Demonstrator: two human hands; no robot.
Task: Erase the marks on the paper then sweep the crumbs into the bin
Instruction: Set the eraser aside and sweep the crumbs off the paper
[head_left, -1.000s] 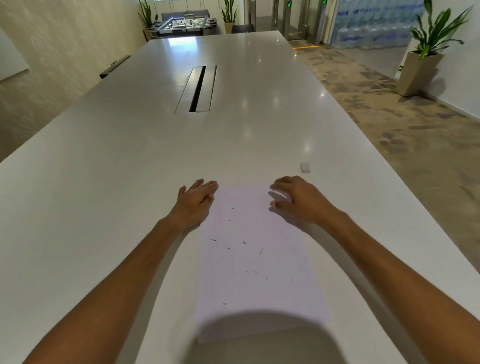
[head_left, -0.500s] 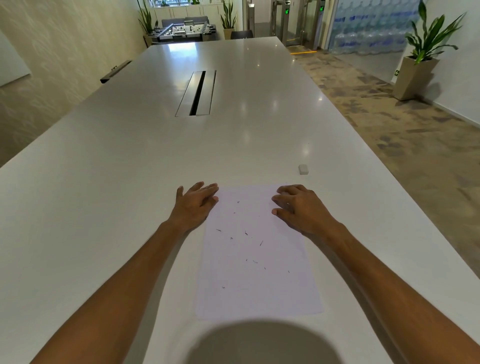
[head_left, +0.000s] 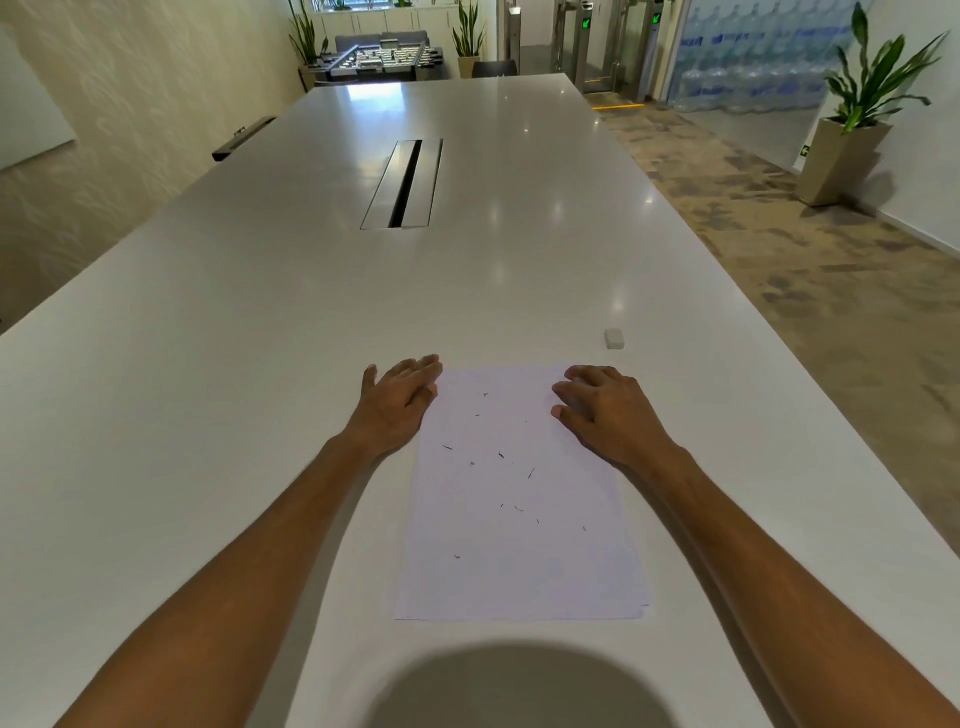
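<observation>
A white sheet of paper (head_left: 519, 545) lies flat on the table in front of me, with several small dark crumbs (head_left: 501, 455) scattered over it. My left hand (head_left: 397, 400) rests flat on the table at the sheet's far left corner, fingers straight and touching its edge. My right hand (head_left: 602, 408) lies on the far right corner of the sheet with fingers lightly bent, holding nothing. A small white eraser (head_left: 614, 338) sits on the table just beyond and right of my right hand. No bin is in view.
The long white table (head_left: 234, 389) has a metal cable slot (head_left: 405, 184) along its middle, far ahead. Its right edge runs close to the paper, with carpeted floor beyond. A potted plant (head_left: 852, 135) stands by the right wall.
The view has tilted and pulled back a little, so the paper's near edge now shows fully. My right hand has settled lower onto the sheet's corner; my left hand stays in place.
</observation>
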